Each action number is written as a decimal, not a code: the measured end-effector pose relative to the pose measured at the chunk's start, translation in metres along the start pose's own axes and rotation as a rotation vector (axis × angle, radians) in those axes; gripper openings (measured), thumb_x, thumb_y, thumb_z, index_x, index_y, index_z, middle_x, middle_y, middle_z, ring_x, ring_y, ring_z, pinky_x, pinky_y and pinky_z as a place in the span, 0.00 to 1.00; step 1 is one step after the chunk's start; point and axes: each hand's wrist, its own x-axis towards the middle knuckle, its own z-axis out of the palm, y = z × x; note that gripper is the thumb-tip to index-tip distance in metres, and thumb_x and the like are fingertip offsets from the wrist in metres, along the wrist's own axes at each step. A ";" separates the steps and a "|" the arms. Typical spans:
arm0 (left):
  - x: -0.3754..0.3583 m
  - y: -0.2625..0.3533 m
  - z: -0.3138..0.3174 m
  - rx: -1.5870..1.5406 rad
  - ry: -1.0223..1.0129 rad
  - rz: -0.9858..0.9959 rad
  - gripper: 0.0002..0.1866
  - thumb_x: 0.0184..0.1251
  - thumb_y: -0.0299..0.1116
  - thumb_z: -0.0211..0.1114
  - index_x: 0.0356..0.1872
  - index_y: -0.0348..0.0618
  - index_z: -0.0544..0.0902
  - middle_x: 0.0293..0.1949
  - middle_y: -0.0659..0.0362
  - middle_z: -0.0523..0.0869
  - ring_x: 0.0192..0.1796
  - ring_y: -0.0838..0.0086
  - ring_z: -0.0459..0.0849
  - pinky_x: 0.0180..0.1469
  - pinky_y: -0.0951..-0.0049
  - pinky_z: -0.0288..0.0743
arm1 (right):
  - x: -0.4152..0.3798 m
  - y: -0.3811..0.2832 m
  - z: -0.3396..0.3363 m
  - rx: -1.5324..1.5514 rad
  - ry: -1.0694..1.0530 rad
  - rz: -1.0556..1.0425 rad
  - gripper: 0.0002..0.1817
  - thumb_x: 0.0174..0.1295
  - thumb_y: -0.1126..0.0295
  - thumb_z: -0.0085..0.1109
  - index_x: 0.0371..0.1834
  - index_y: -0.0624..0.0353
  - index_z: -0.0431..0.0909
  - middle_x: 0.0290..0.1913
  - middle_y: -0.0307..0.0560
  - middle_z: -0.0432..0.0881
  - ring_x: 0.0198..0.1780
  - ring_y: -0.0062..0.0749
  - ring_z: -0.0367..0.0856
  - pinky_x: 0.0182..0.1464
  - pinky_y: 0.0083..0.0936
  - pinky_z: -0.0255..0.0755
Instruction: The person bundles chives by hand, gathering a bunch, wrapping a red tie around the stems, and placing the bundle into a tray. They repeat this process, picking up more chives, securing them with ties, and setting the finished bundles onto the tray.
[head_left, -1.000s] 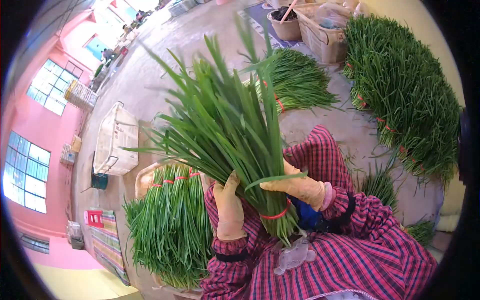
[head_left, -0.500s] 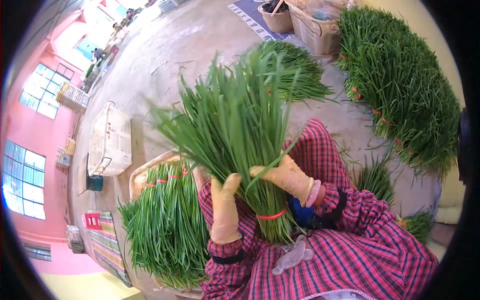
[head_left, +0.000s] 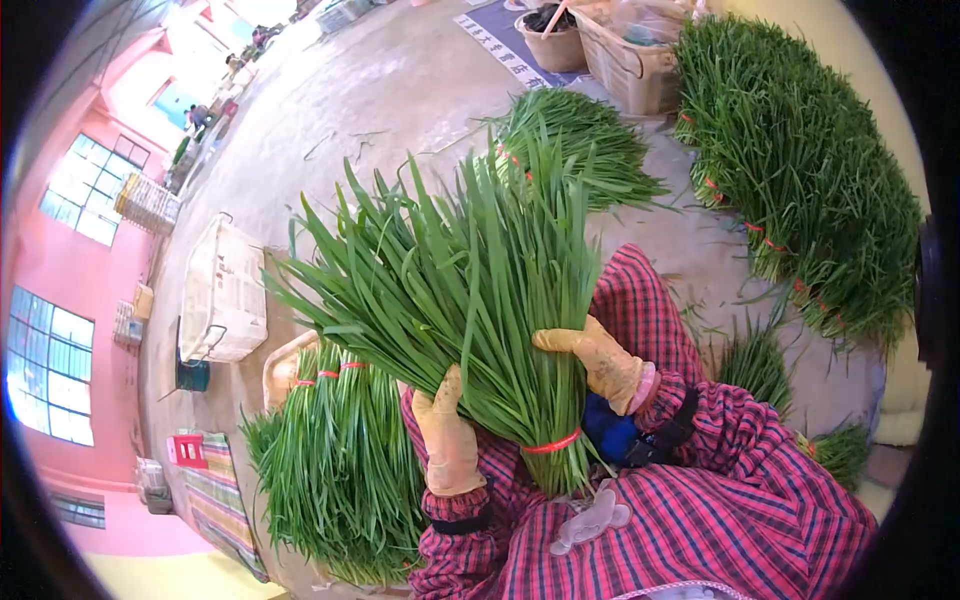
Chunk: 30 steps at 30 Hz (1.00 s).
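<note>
Broadly, floor: bearing a leafy heap at right.
Tub: left of the smock, loaded with more greens.
Bunch: held up before the smock, leaves fanning up and left.
Left hand: gloved, fingers grasping the bunch's left side.
Right hand: gloved, fingers grasping its right side.
Band: red, round the stems below the right hand.

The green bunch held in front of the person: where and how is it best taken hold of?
I'd probably take the green bunch by its stems just above the red band, from both sides: it looks narrow and gathered there, while its leaves fan out toward the far end. The left hand and right hand flank it higher up.
</note>
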 end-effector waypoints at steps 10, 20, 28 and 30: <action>0.003 0.002 0.014 -0.036 -0.111 0.063 0.15 0.68 0.24 0.64 0.55 0.35 0.81 0.51 0.59 0.85 0.51 0.75 0.83 0.57 0.73 0.77 | -0.007 -0.017 0.036 -0.221 -0.047 -0.206 0.32 0.61 0.70 0.70 0.68 0.60 0.68 0.58 0.44 0.80 0.57 0.29 0.78 0.60 0.30 0.73; 0.006 -0.006 -0.007 -0.085 0.016 0.020 0.20 0.70 0.24 0.62 0.62 0.36 0.76 0.55 0.57 0.82 0.54 0.73 0.82 0.62 0.69 0.75 | 0.000 -0.008 0.019 -0.191 0.065 -0.114 0.27 0.63 0.67 0.69 0.64 0.60 0.72 0.54 0.43 0.83 0.50 0.26 0.81 0.54 0.27 0.77; 0.019 0.009 0.014 0.111 0.028 0.123 0.21 0.74 0.34 0.61 0.62 0.33 0.74 0.54 0.57 0.82 0.51 0.71 0.82 0.56 0.69 0.75 | -0.012 0.011 0.018 -0.819 0.087 -0.266 0.60 0.57 0.55 0.74 0.81 0.64 0.38 0.67 0.56 0.73 0.67 0.33 0.71 0.68 0.28 0.66; 0.014 0.014 0.016 0.175 -0.088 0.117 0.21 0.73 0.36 0.61 0.61 0.33 0.75 0.53 0.58 0.82 0.50 0.71 0.82 0.56 0.69 0.76 | -0.005 0.015 0.016 -0.609 0.109 -0.162 0.56 0.57 0.55 0.73 0.80 0.64 0.45 0.65 0.54 0.75 0.65 0.34 0.73 0.66 0.27 0.68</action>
